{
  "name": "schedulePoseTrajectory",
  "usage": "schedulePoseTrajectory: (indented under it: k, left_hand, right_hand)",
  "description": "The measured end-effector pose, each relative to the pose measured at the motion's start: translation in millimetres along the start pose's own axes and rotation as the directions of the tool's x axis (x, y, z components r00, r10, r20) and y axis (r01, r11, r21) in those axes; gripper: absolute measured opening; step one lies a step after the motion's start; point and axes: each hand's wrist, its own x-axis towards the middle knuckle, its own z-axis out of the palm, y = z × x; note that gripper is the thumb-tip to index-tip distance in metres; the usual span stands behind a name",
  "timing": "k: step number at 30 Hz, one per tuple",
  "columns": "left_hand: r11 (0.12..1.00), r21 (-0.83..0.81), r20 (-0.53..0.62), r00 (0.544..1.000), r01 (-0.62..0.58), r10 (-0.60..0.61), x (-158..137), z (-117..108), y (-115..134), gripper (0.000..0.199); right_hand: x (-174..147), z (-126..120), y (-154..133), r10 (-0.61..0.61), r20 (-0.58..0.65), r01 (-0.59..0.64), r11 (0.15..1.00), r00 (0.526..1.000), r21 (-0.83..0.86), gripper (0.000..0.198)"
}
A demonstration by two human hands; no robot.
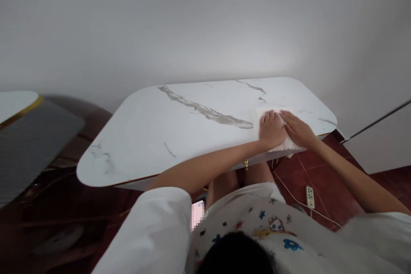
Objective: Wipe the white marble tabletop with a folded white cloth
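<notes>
A white cloth (290, 144) lies spread on the right part of the white marble-patterned tabletop (138, 132), its front edge hanging slightly over the table's front edge. My left hand (272, 129) presses down on the cloth with its fingers bent, gripping it. Against it, my right hand (298, 129) rests on the same cloth, fingers stretched out and pointing to the left hand. Both hands touch or nearly touch at the fingertips. The cloth beneath them is partly hidden.
A pale wall (192, 21) rises behind the table. On the left stands another white top with a gold edge (34, 105). A power strip (310, 197) and its cable lie on the red tiled floor (337, 180). A gold drawer knob (246, 164) sticks out below the tabletop.
</notes>
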Motion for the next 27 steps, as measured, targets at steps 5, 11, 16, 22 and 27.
schedulePoseTrajectory:
  k: [5,11,16,22,27]
  left_hand:
    - [1.0,-0.026,-0.028,0.999,-0.017,0.017,42.0,12.0,17.7,0.054]
    - [1.0,-0.016,-0.107,0.994,0.023,-0.025,105.1,14.6,-11.3,0.048]
    - [0.998,0.045,-0.136,0.99,0.038,-0.032,147.8,2.7,-57.4,0.043]
    - [0.989,0.143,-0.186,0.983,0.025,0.002,190.9,-10.7,-108.6,0.039]
    - [0.977,0.213,-0.183,0.983,0.013,0.027,227.8,-10.5,-124.4,0.038]
  right_hand:
    - [18.4,0.0,47.5,0.077,0.002,-0.077,0.997,0.997,-0.018,0.053]
    - [87.2,14.3,71.5,0.102,0.062,-0.099,0.994,0.993,-0.051,0.053]
    - [154.3,32.7,67.5,0.053,0.08,-0.048,0.997,0.995,-0.058,0.054]
    - [225.8,57.2,62.8,0.034,0.08,-0.028,0.997,0.996,-0.072,0.053]
    - [260.9,71.7,84.7,0.018,0.035,-0.016,0.999,0.999,-0.034,0.052]
